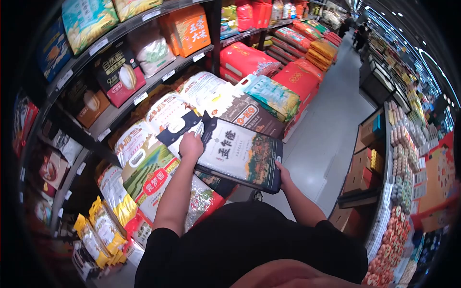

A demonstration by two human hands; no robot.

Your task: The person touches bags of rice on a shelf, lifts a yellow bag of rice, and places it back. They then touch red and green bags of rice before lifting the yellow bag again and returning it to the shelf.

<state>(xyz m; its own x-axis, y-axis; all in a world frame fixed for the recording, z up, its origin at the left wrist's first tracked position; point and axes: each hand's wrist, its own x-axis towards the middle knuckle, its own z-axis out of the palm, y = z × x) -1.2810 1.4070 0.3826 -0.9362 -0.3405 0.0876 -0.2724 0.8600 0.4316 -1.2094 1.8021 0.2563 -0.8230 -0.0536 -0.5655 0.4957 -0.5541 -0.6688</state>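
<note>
White and black, the big rice bag (235, 153) is held flat over a pile of other bags (158, 168). The left hand (191, 146) grips it tight near the handle end. The right hand (283, 175) is under the far bottom corner, holding it up, with a red bag (247, 60) farther away.

Clearance about the hands: open to the right, blocked to the left and ahead.

The aisle floor (331, 125) right of the right hand (284, 175) lies open as far as the cardboard boxes (362, 165). Left of the left hand (191, 145), stacked rice sacks (149, 168) fill the space edge to edge. Ahead, more sacks (269, 96) are piled under the shelf edge (144, 91), which overhangs them closely.
</note>
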